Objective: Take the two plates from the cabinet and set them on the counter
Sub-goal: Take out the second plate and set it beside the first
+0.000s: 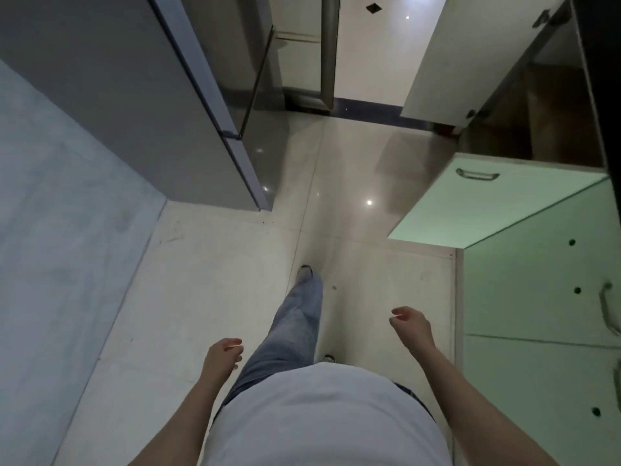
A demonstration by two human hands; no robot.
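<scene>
I look straight down at a tiled kitchen floor. My left hand (224, 354) hangs at the lower middle, empty, its fingers loosely curled. My right hand (410, 325) is to the right, also empty with curled fingers, close to the green-lit cabinet front (537, 297). A cabinet door (480, 203) with a metal handle stands open on the right. Further back a second white door (470, 58) is open over a dark cabinet interior (544, 119). No plates are visible. The dark counter edge (601, 62) runs along the far right.
A grey refrigerator (134, 95) stands on the left, beside a pale blue wall (50, 230). My leg in jeans (295, 317) steps forward along the aisle between them. A doorway with a metal post (329, 52) lies at the far end.
</scene>
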